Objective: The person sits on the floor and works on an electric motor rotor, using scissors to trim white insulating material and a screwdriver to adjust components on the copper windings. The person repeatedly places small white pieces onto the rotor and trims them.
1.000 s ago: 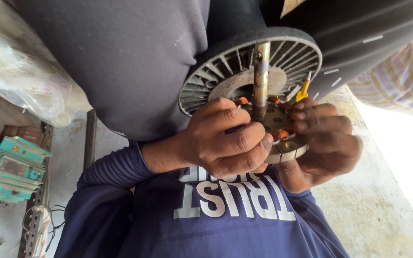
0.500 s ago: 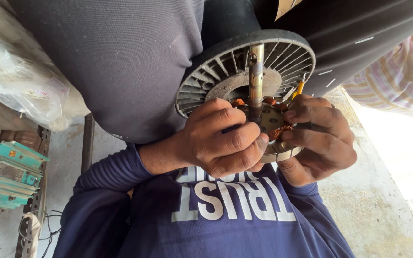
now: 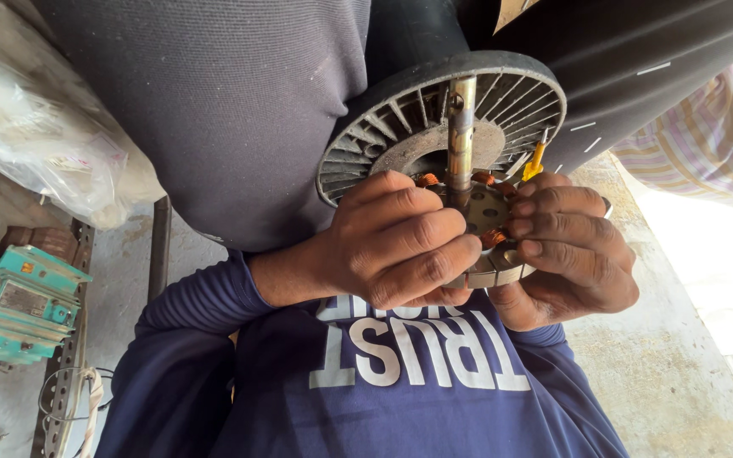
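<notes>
Against a dark-clothed lap, one finned round motor housing [image 3: 434,119] carries one steel shaft [image 3: 460,127] and one wound stator [image 3: 489,242]. Left hand [image 3: 400,242] and right hand [image 3: 566,254] both close around the stator; it looks heavy and rigid, best gripped at its rim, sparing fragile copper windings.

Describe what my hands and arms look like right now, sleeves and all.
Left hand and right hand are bare: no gloves or rings show. The left sleeve is long, navy blue, finely creased, ending at the wrist. The right sleeve, also navy, is mostly hidden.
</notes>
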